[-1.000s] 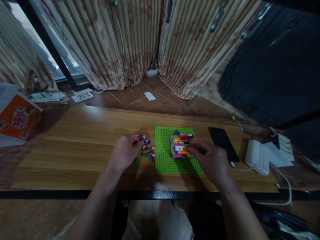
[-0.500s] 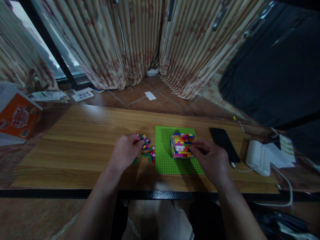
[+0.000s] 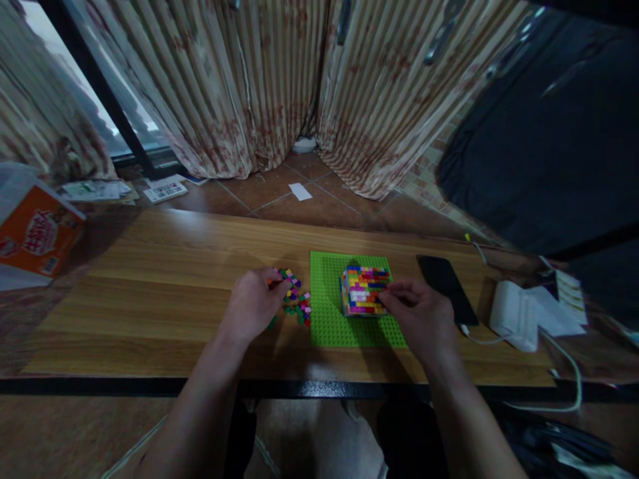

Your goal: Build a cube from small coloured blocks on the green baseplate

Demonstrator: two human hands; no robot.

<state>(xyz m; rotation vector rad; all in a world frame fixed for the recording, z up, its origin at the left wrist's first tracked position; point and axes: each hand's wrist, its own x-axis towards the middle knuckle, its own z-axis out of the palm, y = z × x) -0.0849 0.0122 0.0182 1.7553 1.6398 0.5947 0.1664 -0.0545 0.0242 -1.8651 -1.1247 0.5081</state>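
A boxy structure of multicoloured building bricks stands on a green studded baseplate. My right hand is at the structure's right side, thumb and index finger pinched together against it. Whatever those fingertips hold is too small to make out. Left of the baseplate lies a pile of loose small bricks in green, pink, purple, red and other colours. My left hand rests at the pile's left side, its fingers curled together at the bricks. What they grip is partly hidden by the hand.
The wooden table has a dark front edge. A black phone with a cable lies right of the baseplate, beside a white device and papers. On the far left is a plastic tub with an orange label. Curtains hang behind.
My left hand has shifted very slightly to the right at the loose bricks. My right hand stays at the structure's right side with its fingers barely moved.
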